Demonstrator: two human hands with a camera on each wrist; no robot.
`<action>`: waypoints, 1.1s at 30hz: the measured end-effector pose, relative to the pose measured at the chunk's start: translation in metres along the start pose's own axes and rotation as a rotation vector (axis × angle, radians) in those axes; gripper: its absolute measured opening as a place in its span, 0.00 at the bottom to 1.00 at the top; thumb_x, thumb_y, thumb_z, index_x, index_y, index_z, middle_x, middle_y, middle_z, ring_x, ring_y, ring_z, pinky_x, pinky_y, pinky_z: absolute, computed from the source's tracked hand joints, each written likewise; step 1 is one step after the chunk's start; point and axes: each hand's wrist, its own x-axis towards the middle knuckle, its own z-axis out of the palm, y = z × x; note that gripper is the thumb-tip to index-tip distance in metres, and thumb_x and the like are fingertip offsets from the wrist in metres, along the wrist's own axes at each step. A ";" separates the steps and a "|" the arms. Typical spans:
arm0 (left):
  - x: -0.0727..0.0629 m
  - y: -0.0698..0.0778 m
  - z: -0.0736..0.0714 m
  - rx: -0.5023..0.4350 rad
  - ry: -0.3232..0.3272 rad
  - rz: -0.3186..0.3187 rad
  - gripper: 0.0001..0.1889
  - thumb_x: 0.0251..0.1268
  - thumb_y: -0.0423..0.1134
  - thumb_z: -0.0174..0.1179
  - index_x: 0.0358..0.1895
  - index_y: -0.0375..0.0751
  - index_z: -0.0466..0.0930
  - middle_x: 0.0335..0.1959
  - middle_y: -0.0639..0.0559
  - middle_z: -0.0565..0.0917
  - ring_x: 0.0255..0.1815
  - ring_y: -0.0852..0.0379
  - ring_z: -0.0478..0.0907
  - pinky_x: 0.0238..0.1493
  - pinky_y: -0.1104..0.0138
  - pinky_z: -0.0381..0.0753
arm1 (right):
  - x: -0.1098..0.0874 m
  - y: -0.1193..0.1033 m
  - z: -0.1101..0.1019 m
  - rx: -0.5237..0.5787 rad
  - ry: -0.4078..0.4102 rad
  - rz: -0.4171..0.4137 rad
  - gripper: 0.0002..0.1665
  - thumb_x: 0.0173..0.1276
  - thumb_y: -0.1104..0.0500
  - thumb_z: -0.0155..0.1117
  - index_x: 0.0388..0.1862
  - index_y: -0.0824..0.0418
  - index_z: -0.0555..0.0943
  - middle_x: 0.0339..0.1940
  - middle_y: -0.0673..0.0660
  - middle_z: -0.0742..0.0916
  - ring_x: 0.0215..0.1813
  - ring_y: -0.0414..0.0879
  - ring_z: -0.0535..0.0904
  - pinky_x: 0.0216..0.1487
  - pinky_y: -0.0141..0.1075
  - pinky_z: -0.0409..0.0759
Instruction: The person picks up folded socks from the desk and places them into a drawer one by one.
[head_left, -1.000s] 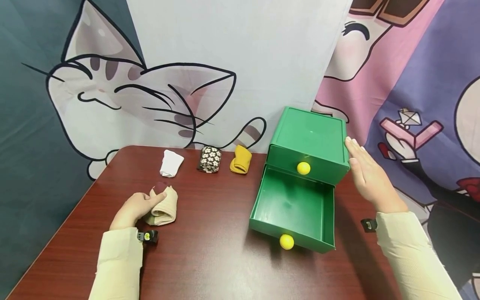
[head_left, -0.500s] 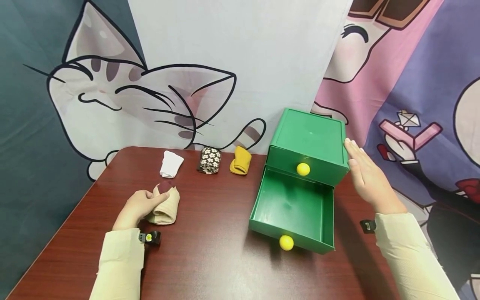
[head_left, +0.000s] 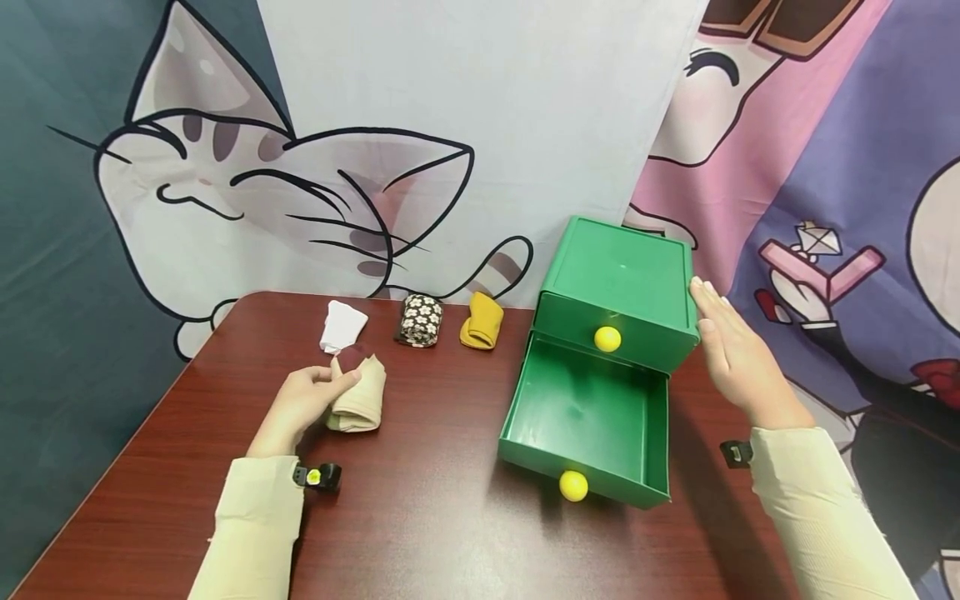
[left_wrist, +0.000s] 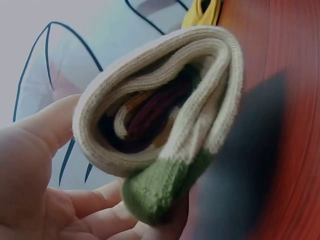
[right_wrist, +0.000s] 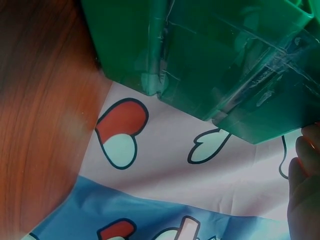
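My left hand (head_left: 306, 406) grips a rolled pair of cream socks (head_left: 360, 398) between thumb and fingers, above the table's left half. In the left wrist view the sock roll (left_wrist: 227, 100) shows its coiled end, with a green patch below and dark maroon knit inside. My right hand (head_left: 738, 358), fingers straight, touches the right side of a green drawer cabinet (head_left: 618, 267). Its lower drawer (head_left: 585, 408) is pulled out with nothing in it; the upper one is closed. In the right wrist view the cabinet's side (right_wrist: 200, 65) fills the top, and fingers (right_wrist: 302, 200) show at the right edge.
Along the table's back edge lie a white sock bundle (head_left: 342, 327), a black floral sock roll (head_left: 420, 320) and a mustard sock bundle (head_left: 482, 320). Yellow ball knobs (head_left: 573, 486) front both drawers. A printed cat curtain (head_left: 450, 100) hangs behind the brown table (head_left: 420, 517).
My left hand has carried the cream socks rightward and slightly toward the back, up off the table. The right hand and the cabinet stay in place.
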 end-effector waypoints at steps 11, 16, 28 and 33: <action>-0.002 0.020 0.030 -0.344 -0.068 -0.030 0.35 0.67 0.55 0.67 0.65 0.29 0.74 0.42 0.47 0.85 0.37 0.63 0.81 0.40 0.69 0.82 | -0.001 0.000 0.001 -0.007 0.006 -0.003 0.29 0.85 0.58 0.37 0.79 0.69 0.59 0.78 0.69 0.66 0.82 0.52 0.54 0.80 0.32 0.44; -0.006 0.029 0.039 -0.409 -0.112 -0.013 0.34 0.70 0.53 0.64 0.66 0.28 0.72 0.46 0.45 0.84 0.40 0.62 0.82 0.44 0.68 0.83 | -0.001 0.001 0.002 -0.001 0.008 -0.004 0.29 0.85 0.58 0.37 0.79 0.69 0.59 0.78 0.68 0.66 0.82 0.52 0.54 0.80 0.33 0.44; -0.023 0.066 0.055 -0.468 -0.157 0.074 0.30 0.71 0.49 0.63 0.63 0.26 0.73 0.48 0.41 0.84 0.42 0.59 0.83 0.47 0.66 0.84 | -0.001 0.001 0.002 -0.003 0.008 0.006 0.29 0.85 0.58 0.37 0.79 0.69 0.59 0.79 0.67 0.65 0.82 0.53 0.54 0.80 0.33 0.44; -0.030 0.091 0.061 -0.513 -0.195 0.139 0.26 0.70 0.47 0.65 0.57 0.26 0.77 0.43 0.42 0.84 0.40 0.58 0.84 0.45 0.65 0.85 | 0.000 -0.001 0.001 -0.003 0.010 -0.004 0.29 0.85 0.58 0.37 0.79 0.69 0.59 0.78 0.68 0.66 0.82 0.54 0.54 0.80 0.34 0.45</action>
